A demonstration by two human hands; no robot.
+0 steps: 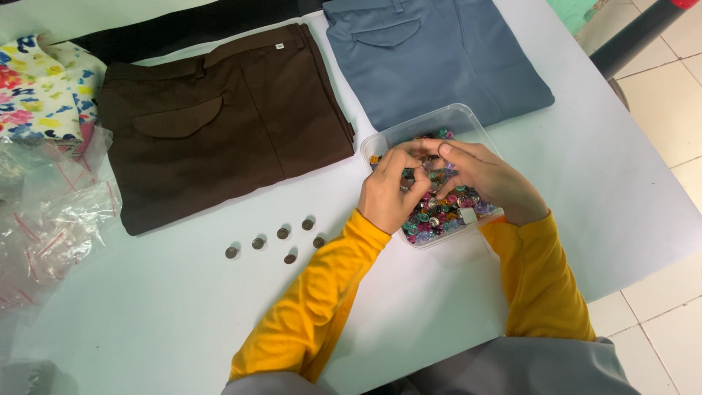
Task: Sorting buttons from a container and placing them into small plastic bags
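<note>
Beads fill a clear tub on our pale table, where our left hand and right hand pinch together over them; brown trousers, blue trousers and tiled floor surround.

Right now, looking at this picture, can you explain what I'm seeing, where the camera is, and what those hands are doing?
The camera sits on a person's head, looking down at their own bare hands in yellow sleeves. The left hand and right hand are both in a clear plastic tub of small colourful buttons, fingertips pinched together over them. The tub stands on a pale table. Six dark buttons lie loose there, beside brown trousers, blue trousers and clear plastic bags.
</note>
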